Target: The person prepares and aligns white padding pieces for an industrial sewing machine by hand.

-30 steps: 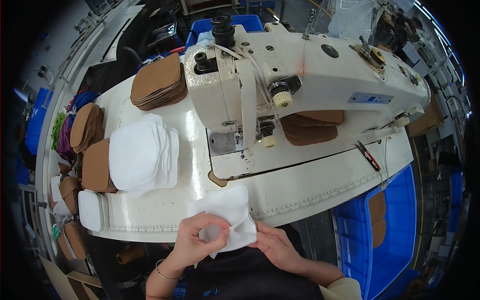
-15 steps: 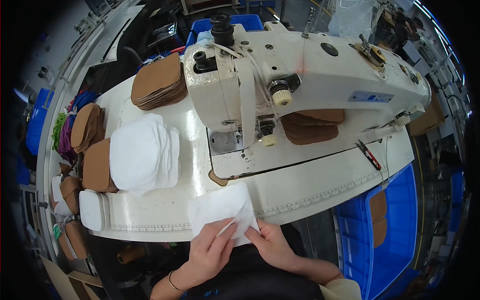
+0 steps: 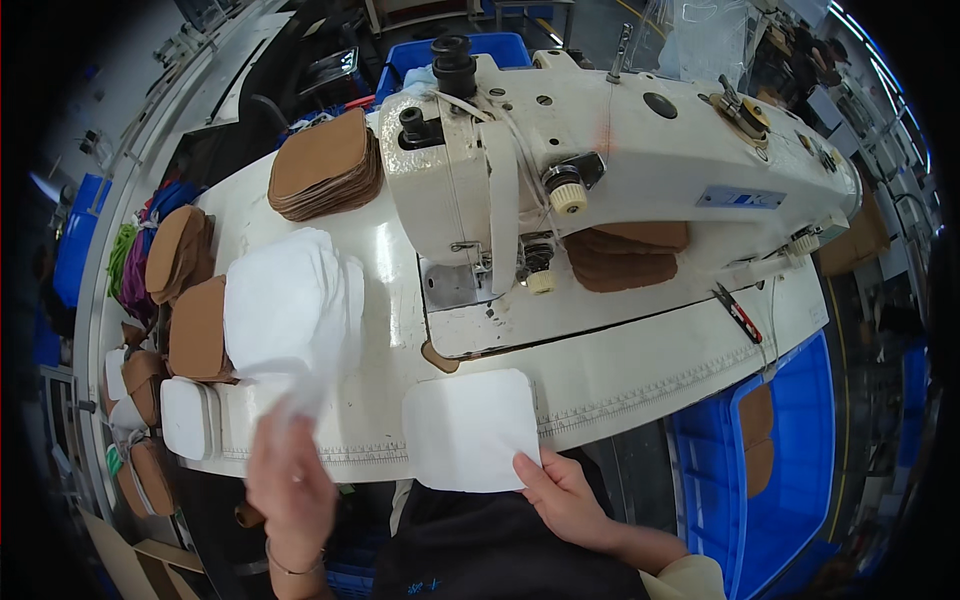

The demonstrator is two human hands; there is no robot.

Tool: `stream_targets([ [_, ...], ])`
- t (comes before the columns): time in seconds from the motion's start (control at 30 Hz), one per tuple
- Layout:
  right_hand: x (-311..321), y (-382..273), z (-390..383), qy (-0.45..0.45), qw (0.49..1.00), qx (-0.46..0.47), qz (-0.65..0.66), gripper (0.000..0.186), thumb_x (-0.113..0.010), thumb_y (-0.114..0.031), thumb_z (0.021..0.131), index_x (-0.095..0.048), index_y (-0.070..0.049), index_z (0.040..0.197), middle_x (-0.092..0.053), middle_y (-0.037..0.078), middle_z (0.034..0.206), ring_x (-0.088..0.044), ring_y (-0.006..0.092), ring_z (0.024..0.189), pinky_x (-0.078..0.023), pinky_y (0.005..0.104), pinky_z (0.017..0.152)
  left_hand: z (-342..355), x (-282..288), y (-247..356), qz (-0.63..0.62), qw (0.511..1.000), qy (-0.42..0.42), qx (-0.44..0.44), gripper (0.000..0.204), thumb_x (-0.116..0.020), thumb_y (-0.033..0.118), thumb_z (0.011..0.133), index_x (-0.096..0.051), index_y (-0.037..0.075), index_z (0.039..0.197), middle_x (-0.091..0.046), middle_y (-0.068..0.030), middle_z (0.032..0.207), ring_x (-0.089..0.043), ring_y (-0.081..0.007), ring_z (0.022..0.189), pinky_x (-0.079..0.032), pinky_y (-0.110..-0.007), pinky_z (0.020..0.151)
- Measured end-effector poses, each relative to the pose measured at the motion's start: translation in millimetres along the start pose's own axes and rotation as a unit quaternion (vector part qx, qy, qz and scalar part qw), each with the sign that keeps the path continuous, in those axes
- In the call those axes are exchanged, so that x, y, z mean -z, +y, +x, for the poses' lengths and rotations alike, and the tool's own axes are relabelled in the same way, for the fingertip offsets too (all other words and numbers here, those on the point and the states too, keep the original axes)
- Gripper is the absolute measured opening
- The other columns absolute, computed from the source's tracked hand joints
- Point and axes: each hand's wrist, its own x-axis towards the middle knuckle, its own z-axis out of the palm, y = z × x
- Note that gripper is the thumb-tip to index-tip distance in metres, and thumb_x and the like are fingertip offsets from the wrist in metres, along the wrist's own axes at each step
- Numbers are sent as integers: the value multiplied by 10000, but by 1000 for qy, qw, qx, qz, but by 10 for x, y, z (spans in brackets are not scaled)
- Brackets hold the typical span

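Observation:
My right hand (image 3: pixel 566 498) pinches the lower right corner of a white rounded-square fabric piece (image 3: pixel 472 425), thumb on top, at the table's front edge. To the left, my left hand (image 3: pixel 290 482) is smeared by motion, just in front of a stack of white fabric pieces (image 3: pixel 285 300). A pale blur shows at its fingertips; whether it holds anything is not clear. Beyond the right hand's piece stands a white sewing machine (image 3: pixel 630 150), with a stack of brown pieces (image 3: pixel 625 258) under its arm.
A brown stack (image 3: pixel 325 165) sits behind the white one, and more brown pieces (image 3: pixel 198 330) lie to its left. Red-handled thread snips (image 3: pixel 740 315) rest at the right. A blue bin (image 3: pixel 790 430) hangs beside the table, holding brown pieces. A printed ruler (image 3: pixel 640 393) runs along the front.
My left hand has let go of the white piece's corner and swung left toward the white stack. The piece now lies flatter, held only by my right hand.

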Motion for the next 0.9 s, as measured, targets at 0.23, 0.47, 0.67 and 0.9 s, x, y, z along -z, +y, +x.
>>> stream_targets([
  [0.23, -174, -135, 73, -31, 977, -78, 198, 362, -395, -258, 1015, -475, -5, 1262, -564, 46, 1103, -538, 97, 1004, -444, 271, 871, -206, -486, 505, -107, 964, -187, -157, 290, -580, -94, 667, -511, 4, 932, -568, -268, 1094, -644, -292, 795, -534, -307, 557],
  [0.47, -127, -164, 105, -69, 972, -63, 214, 408, -334, -225, 1022, -389, 54, 1314, -497, 145, 1279, -497, 202, 1179, -379, 373, 1030, -135, -433, 498, -118, 965, -210, -104, 239, -593, -93, 659, -551, -18, 883, -552, -226, 1137, -631, -262, 791, -525, -296, 556],
  [0.67, -125, -100, 115, -103, 972, -40, 205, 456, -269, -296, 1030, -359, 26, 1338, -464, 121, 1315, -456, 198, 1215, -347, 383, 1044, -206, -571, 631, -240, 939, -243, -39, 313, -700, 7, 609, -591, -36, 899, -571, -149, 1072, -607, -274, 873, -530, -316, 592],
  [0.9, -128, -74, 85, -137, 971, 2, 195, 515, -233, -344, 1023, -300, 18, 1383, -434, 120, 1352, -418, 192, 1253, -311, 386, 1065, -214, -634, 612, -197, 959, -200, -47, 243, -733, -30, 654, -603, -1, 857, -612, -113, 934, -622, -258, 722, -509, -321, 545],
])
